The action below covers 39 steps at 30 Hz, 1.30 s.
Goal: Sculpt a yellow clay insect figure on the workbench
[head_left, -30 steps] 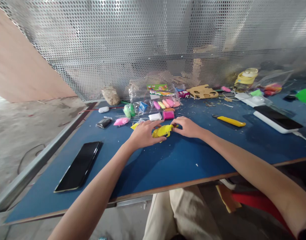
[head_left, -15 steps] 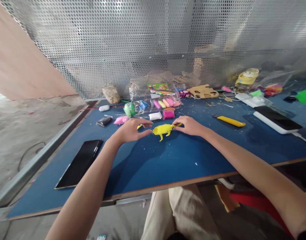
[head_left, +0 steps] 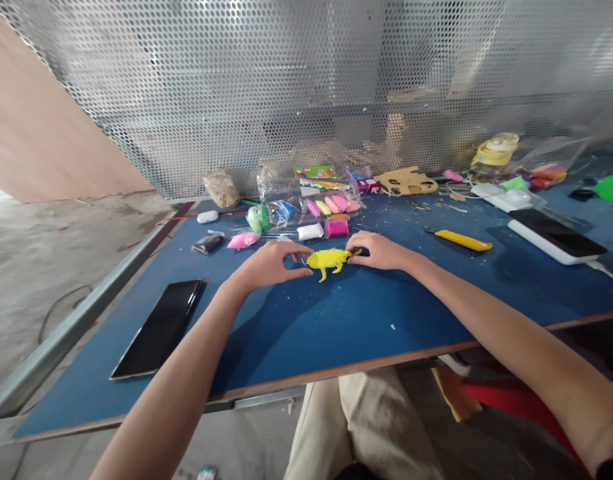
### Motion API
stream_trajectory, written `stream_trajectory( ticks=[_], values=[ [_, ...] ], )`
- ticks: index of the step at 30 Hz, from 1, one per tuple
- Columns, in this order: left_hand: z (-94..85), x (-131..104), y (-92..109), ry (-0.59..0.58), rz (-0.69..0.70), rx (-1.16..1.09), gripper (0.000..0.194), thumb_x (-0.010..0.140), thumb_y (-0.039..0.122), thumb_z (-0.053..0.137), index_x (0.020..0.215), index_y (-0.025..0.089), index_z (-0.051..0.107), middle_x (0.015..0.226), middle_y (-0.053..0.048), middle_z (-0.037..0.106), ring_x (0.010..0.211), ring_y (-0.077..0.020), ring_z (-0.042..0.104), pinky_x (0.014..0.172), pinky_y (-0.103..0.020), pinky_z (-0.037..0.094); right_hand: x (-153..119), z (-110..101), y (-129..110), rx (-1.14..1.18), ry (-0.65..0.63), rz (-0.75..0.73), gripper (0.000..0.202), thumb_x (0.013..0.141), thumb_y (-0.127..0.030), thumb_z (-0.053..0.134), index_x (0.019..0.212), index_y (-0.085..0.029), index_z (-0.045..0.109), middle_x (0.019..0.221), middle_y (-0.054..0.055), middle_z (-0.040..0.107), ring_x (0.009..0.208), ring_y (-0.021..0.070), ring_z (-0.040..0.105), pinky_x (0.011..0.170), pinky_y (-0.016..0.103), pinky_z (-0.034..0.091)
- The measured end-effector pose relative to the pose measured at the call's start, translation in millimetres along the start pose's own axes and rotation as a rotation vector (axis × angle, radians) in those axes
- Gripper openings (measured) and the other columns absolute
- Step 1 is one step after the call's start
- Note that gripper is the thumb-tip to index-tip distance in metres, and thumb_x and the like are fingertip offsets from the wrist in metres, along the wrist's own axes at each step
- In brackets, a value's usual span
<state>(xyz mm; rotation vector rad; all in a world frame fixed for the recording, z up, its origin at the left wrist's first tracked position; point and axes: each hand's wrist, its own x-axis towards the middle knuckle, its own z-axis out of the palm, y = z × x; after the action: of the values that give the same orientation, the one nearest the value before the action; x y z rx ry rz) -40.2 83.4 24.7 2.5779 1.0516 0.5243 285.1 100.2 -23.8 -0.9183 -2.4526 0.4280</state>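
A yellow clay animal figure (head_left: 328, 259), with short legs and a thin tail, is between my hands above the blue tabletop. My right hand (head_left: 376, 251) is closed in a pinch around the tail end on the right. At the opposite end, my left hand (head_left: 273, 263) has its thumb and fingers apart, one on each side of the figure's left tip; whether they touch it is hard to tell. Just behind lie a white clay packet (head_left: 311, 231), a magenta clay packet (head_left: 337, 228) and a pink clay packet (head_left: 243, 240).
A black phone (head_left: 159, 327) lies at left. On the right are a yellow utility knife (head_left: 462, 241) and a phone on a white power bank (head_left: 556, 240). Clay bags (head_left: 286, 212), a stone (head_left: 221, 189) and a bottle (head_left: 495, 159) line the perforated metal screen (head_left: 236, 87).
My left hand has moved right, bringing its fingers to the figure's left end. A small yellow bit seen by those fingers is now hidden. My right hand keeps its pinch on the tail.
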Motion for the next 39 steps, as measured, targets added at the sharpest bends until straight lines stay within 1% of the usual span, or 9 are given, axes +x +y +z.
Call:
stream_trajectory(
  ticks=[7, 15, 18, 22, 24, 28, 31, 34, 39],
  values=[
    [2.6, 1.1, 0.3, 0.021, 0.009, -0.008, 0.04, 0.085, 0.052, 0.074, 0.115, 0.025, 0.077, 0.104, -0.004, 0.08, 0.089, -0.0211, 0.074, 0.082, -0.032, 0.055, -0.2, -5.4, -2.7, 0.008, 0.003, 0.037, 0.022, 0.094, -0.042, 0.068, 0.106, -0.026, 0.075, 0.106, 0.007, 0.075, 0.098, 0.0253, 0.067, 0.09, 0.04, 0.048],
    [3.1, 0.5, 0.9, 0.029, 0.008, -0.029, 0.04, 0.084, 0.052, 0.074, 0.114, 0.025, 0.077, 0.103, -0.004, 0.08, 0.088, -0.0207, 0.074, 0.081, -0.031, 0.055, -0.5, -8.7, -5.2, -0.072, -0.025, 0.03, 0.021, 0.094, -0.039, 0.066, 0.107, -0.024, 0.075, 0.105, 0.007, 0.075, 0.095, 0.0257, 0.067, 0.088, 0.041, 0.048],
    [2.1, 0.1, -0.5, 0.017, 0.003, -0.04, 0.043, 0.083, 0.052, 0.075, 0.117, 0.026, 0.076, 0.103, -0.003, 0.08, 0.088, -0.0201, 0.074, 0.08, -0.03, 0.055, -1.7, -11.4, -6.8, -0.104, -0.038, 0.016, 0.033, 0.091, -0.043, 0.071, 0.117, -0.023, 0.072, 0.11, 0.009, 0.074, 0.099, 0.0268, 0.067, 0.09, 0.042, 0.049],
    [0.7, -0.6, -4.0, -0.022, -0.021, -0.008, 0.047, 0.084, 0.049, 0.074, 0.124, 0.026, 0.073, 0.101, -0.003, 0.079, 0.089, -0.02, 0.074, 0.08, -0.029, 0.054, -4.4, -16.5, -11.7, -0.066, -0.023, 0.037, 0.064, 0.084, -0.051, 0.076, 0.14, -0.024, 0.06, 0.127, 0.01, 0.07, 0.107, 0.0273, 0.068, 0.096, 0.043, 0.051],
    [2.4, -0.3, -6.7, -0.037, -0.036, 0.032, 0.046, 0.086, 0.046, 0.072, 0.126, 0.025, 0.072, 0.101, -0.003, 0.079, 0.09, -0.0199, 0.073, 0.08, -0.029, 0.053, -4.6, -16.1, -14.8, -0.053, -0.015, 0.048, 0.068, 0.085, -0.056, 0.075, 0.143, -0.025, 0.057, 0.133, 0.011, 0.068, 0.11, 0.0277, 0.068, 0.099, 0.045, 0.051],
    [13.6, 4.5, -13.4, 0.004, -0.061, 0.142, 0.041, 0.088, 0.039, 0.068, 0.127, 0.027, 0.071, 0.102, -0.003, 0.077, 0.088, -0.02, 0.07, 0.076, -0.029, 0.049, -0.5, -6.8, -22.8, -0.074, 0.031, 0.025, 0.067, 0.086, -0.062, 0.072, 0.141, -0.025, 0.059, 0.136, 0.011, 0.068, 0.118, 0.0302, 0.066, 0.104, 0.048, 0.049],
    [25.2, 11.1, -17.6, 0.033, -0.025, 0.163, 0.041, 0.087, 0.035, 0.068, 0.127, 0.026, 0.07, 0.108, -0.004, 0.075, 0.094, -0.0217, 0.069, 0.08, -0.031, 0.05, 4.3, 2.3, -29.0, -0.125, 0.07, -0.005, 0.063, 0.086, -0.062, 0.072, 0.137, -0.025, 0.063, 0.134, 0.01, 0.069, 0.124, 0.032, 0.063, 0.107, 0.05, 0.047],
    [33.9, 17.1, -19.3, 0.026, 0.001, 0.134, 0.041, 0.086, 0.032, 0.067, 0.125, 0.021, 0.071, 0.112, -0.006, 0.075, 0.095, -0.0225, 0.069, 0.084, -0.032, 0.05, 7.6, 7.5, -33.3, -0.166, 0.084, -0.002, 0.059, 0.087, -0.061, 0.072, 0.132, -0.024, 0.067, 0.13, 0.011, 0.071, 0.121, 0.0319, 0.065, 0.105, 0.049, 0.048],
    [38.1, 20.2, -19.3, 0.029, -0.004, 0.101, 0.035, 0.085, 0.026, 0.063, 0.117, 0.02, 0.074, 0.106, -0.006, 0.076, 0.086, -0.02, 0.068, 0.08, -0.031, 0.05, 8.5, 8.7, -34.4, -0.161, 0.09, 0.013, 0.053, 0.087, -0.058, 0.073, 0.127, -0.023, 0.069, 0.124, 0.011, 0.074, 0.116, 0.0301, 0.066, 0.1, 0.047, 0.049]
  ],
)
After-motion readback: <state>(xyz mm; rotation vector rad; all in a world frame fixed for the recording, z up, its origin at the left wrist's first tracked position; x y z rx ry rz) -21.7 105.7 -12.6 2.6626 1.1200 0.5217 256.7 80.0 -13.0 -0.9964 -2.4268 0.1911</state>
